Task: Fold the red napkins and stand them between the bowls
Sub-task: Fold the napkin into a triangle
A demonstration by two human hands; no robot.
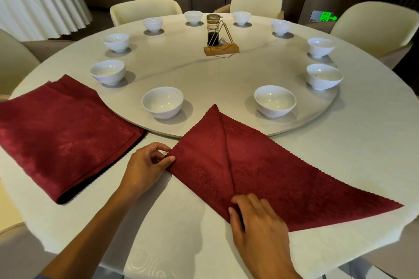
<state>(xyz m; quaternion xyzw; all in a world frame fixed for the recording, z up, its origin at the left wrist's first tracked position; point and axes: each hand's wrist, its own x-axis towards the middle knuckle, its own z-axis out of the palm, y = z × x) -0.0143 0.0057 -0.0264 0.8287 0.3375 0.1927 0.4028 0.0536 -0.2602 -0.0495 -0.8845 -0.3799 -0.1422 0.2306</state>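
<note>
We have one dark red damask cloth napkin with a pinked edge (260, 165) lying flat on the round counter under a cream tablecloth (362, 142), near its front edge, its left corner folded up to an apex that points between the two nearest white ceramic bowls (162, 101) on the grey turntable (204, 79); the right wing lies unfolded, stretching off toward the counter's right rim. Our left hand (146, 169) pinches the left folded corner between thumb and fingertips, closed on the cloth. Our right hand (256, 217) rests at the bottom of the centre crease; its fingers curl over the near edge and seem to grip the cloth there, though the thumb is hidden. A stack of more flat red napkins (61, 135) waits at the left, well apart from the work. We judge the fabric light, limp and a little slick, so it will slide on the tablecloth and spring open unless each crease is pressed. The best holds are the corners and the fold line itself, one hand anchoring while the other carries the right corner up to the apex
</note>
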